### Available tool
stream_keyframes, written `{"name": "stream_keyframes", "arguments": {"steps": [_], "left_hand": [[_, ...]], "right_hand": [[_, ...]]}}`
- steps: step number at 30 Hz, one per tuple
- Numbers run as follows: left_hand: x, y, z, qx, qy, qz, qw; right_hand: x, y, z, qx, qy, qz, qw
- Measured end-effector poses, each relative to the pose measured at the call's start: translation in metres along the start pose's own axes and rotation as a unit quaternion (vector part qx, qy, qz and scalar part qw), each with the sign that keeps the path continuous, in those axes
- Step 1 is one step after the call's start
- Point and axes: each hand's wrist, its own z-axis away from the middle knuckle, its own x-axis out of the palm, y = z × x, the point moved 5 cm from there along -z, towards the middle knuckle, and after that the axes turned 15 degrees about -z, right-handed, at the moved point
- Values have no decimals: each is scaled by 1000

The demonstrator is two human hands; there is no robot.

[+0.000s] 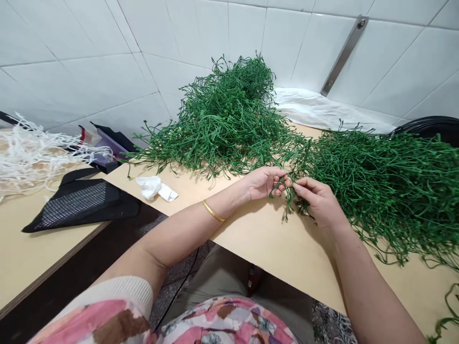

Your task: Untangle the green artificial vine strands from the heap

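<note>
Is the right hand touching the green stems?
Touching: the head view shows the right hand pinching a strand of the green stems.

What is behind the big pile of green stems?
White wall tiles and a white cloth stand behind the pile of artificial green stems; the pile hides the tiles' lowest part.

Foliage sprays (222, 119): deep green. Sleeve (107, 320): pink-and-brown floral. Table (265, 239): pale beige. Wall tiles (89, 81): white. Bangle (214, 210): gold.
</note>
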Motion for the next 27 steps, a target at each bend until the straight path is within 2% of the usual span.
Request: {"name": "stream_keyframes", "arguments": {"steps": [4, 10, 16, 19, 24, 27], "left_hand": [[-2, 3, 1, 16, 13, 13, 1000], [-2, 5, 3, 35, 21, -37, 998], [1, 7, 4, 60, -2, -77, 995], [1, 8, 5, 65, 5, -103, 993], [2, 8, 6, 55, 37, -96, 993], [3, 8, 6, 51, 45, -83, 994]], "right_hand": [[-4, 5, -2, 31, 1, -83, 996], [-1, 6, 0, 54, -30, -42, 997], [-5, -4, 0, -45, 13, 65, 997], [-9, -6, 0, -64, 28, 91, 993], [-9, -3, -1, -25, 13, 12, 1000], [-3, -1, 0, 16, -19, -7, 1000]]}}
